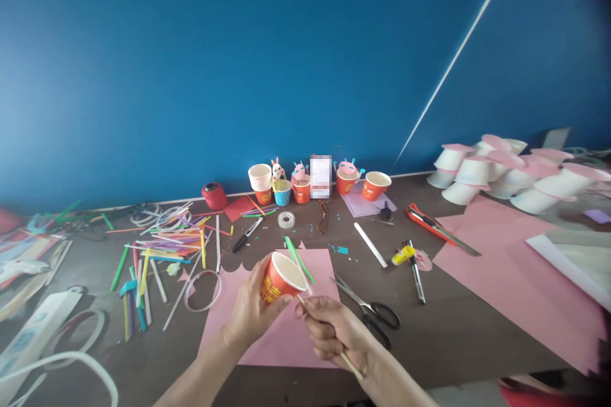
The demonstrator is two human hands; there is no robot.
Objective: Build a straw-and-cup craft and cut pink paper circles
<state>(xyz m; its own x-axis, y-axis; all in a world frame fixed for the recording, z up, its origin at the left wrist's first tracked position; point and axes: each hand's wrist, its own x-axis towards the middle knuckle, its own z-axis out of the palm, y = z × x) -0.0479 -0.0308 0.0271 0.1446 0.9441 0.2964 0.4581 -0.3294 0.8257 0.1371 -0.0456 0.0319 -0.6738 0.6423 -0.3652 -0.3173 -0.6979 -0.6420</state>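
Note:
My left hand (255, 305) is wrapped round a red paper cup (285, 276) with yellow lettering, tilted so that its white inside shows. In my right hand (334, 331) is a thin wooden stick (351, 364), its upper tip close to the cup's rim; whether it touches the cup I cannot tell. Beneath both hands lies a pink paper sheet (267, 346) with a cut upper edge. Green straws (300, 259) rest on the sheet just behind the cup. Black-handled scissors (370, 310) lie open to the right of my right hand.
Coloured straws (167, 245) are scattered at the left, near a white power strip (41, 331). Along the blue wall stand decorated cups (301, 191) and stacked cups (260, 178). A red cutter (432, 224), pink paper (525, 286) and white cups (470, 175) lie rightward.

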